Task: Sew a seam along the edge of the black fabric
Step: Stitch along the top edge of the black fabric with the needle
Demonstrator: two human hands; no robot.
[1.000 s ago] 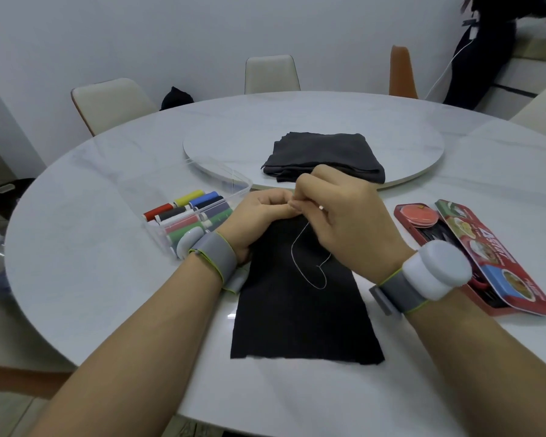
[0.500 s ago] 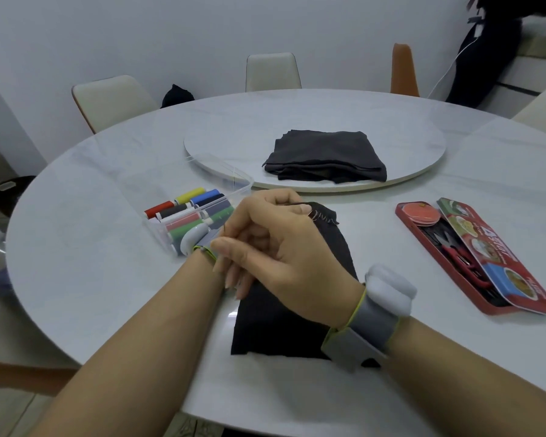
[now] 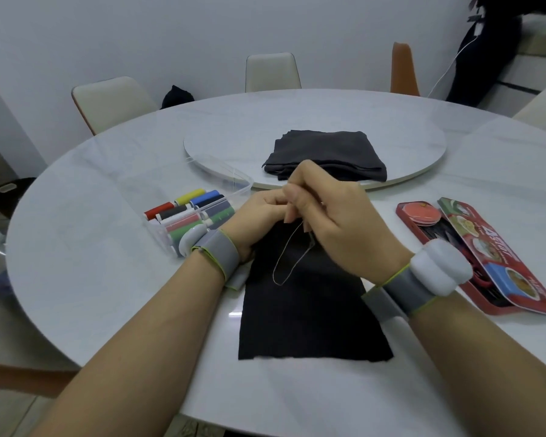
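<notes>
A black fabric (image 3: 306, 313) lies flat on the white table in front of me, its near edge toward me. My left hand (image 3: 259, 216) pinches the fabric's far edge. My right hand (image 3: 334, 222) is right beside it at that edge, fingers closed as if around a needle, which is too small to make out. A pale thread (image 3: 286, 263) hangs from my fingers in a loop over the cloth. The far edge itself is hidden by both hands.
A clear box of coloured thread spools (image 3: 193, 212) stands left of my hands. A red tin (image 3: 473, 257) lies open at the right. Folded dark cloth (image 3: 325, 154) rests on the round turntable (image 3: 221, 143). Chairs ring the table's far side.
My right hand, drawn back toward me and to the left half a second ago, has returned forward to the fabric's far edge. The thread loop lies on the cloth again. My left hand stayed put.
</notes>
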